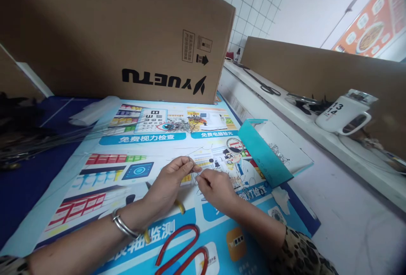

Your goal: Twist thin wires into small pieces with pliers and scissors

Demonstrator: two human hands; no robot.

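Observation:
My left hand (171, 182) and my right hand (215, 186) meet over a printed blue poster (127, 169) on the table. Both pinch a thin bent metal wire piece (192, 166) between fingertips. A silver bangle (122, 224) circles my left wrist. A yellow-handled tool (180, 207) lies under my left hand, mostly hidden. Farther back on the poster sits a small heap of wire pieces (179, 126).
Red-handled scissors (180, 254) lie near the front edge. A large cardboard box (120, 34) stands behind the poster. A teal open box (269, 152) with wire pieces sits right. A white mug (342, 114) lies on the ledge. Long thin rods (38, 139) lie left.

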